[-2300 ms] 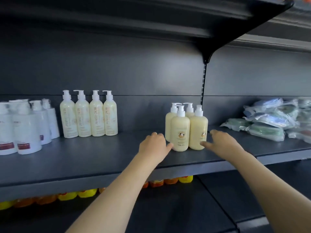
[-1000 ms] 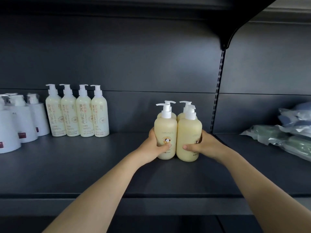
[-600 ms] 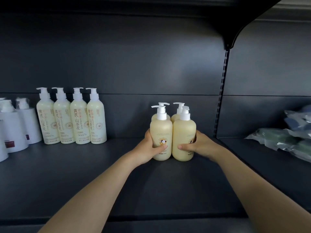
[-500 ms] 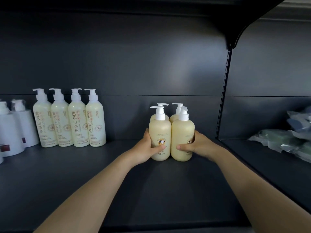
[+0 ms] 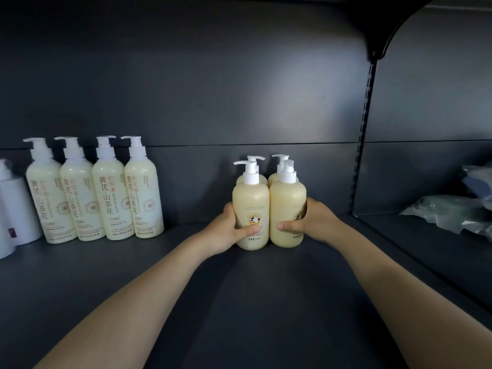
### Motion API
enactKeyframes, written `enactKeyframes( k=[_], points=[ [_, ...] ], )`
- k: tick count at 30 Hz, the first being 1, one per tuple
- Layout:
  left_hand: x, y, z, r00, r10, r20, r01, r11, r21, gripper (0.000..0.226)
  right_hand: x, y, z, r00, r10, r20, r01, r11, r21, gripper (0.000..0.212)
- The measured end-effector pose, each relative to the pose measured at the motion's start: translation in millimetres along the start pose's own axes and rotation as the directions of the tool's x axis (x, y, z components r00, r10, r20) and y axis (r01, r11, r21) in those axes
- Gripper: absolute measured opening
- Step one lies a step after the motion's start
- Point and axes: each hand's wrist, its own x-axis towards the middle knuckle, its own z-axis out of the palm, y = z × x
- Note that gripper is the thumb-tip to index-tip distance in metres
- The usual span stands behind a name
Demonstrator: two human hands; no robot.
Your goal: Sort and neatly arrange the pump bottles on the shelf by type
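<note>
my left hand (image 5: 226,230) wraps the left side of the front left bottle (image 5: 250,206), thumb laid across its label. my right hand (image 5: 314,222) does the same on the front right bottle (image 5: 287,203), thumb on its front. the other fingers go round behind, out of sight, so i cannot tell whether they reach the back pair (image 5: 274,179).

the four squat yellow pump bottles stand upright in a tight two-by-two block, touching each other, mid-way along the dark shelf (image 5: 239,302) and a little nearer than the back panel. i hold them from both sides at once because pressing inward should make the block act as one piece, so all four can be squared or slid together without one tipping. i grip low on the bodies, not on the pump heads, which would likely swivel.

well to the left, four tall pale bottles (image 5: 106,195) stand in a straight row, labels facing me, with white bottles (image 5: 13,209) beyond them at the left edge. wrapped packets (image 5: 452,214) lie to the right, past the slotted upright (image 5: 362,145). each type looks grouped, so i judge this to be final tidying.
</note>
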Motion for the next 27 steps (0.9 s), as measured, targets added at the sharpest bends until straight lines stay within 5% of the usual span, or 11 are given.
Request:
enactKeyframes(
  k=[10,14,21,27],
  points=[
    [-7,4,-1,0.999,0.006,-0.050,-0.004,1.000,0.031,0.070,-8,-8,4,0.995,0.094,-0.031,-0.095,0.995,-0.043,0.072],
    [-8,2,2,0.997,-0.002,-0.076,0.004,1.000,0.022,0.064,-16,-11,2,0.988,0.152,-0.029,-0.152,0.988,-0.022,0.046],
    [-5,1,2,0.996,0.000,-0.084,0.001,1.000,0.018,0.067,-22,-21,17,0.960,0.183,-0.211,-0.208,0.973,-0.102,0.055],
    [-13,6,-5,0.997,-0.005,-0.077,0.015,0.991,0.134,0.064,-32,-29,13,0.972,0.203,-0.119,-0.227,0.940,-0.253,0.043]
  ],
)
